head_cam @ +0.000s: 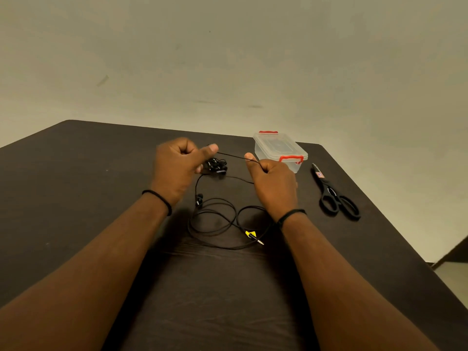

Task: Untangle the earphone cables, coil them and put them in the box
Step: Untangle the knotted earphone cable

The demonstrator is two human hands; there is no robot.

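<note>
Two bare hands worked a black earphone cable (222,214) above a dark surface (76,198), each wrist ringed by a thin black band. The left hand (177,168) had its fingers curled into the palm with the thumb stretched toward the right, pinching one end of a taut stretch of cable; the right hand (272,178) gripped the other end, its fingers closed around the strand and the thumb raised. Just below that stretch, between the hands, a small black tangle of earbuds (216,165) lay bunched, though whether it touched the surface could not be told. Nearer the front edge, the remaining cable lay in loose overlapping loops on the surface, one earbud (199,199) at the loops' left side and the jack plug (254,236), marked with a yellow tag, at their right. A clear plastic box (279,150) with red latches and its lid on stood near the far edge, just beyond the right hand. Black scissors (334,193) lay closed beside the box, toward the right edge of the surface.
</note>
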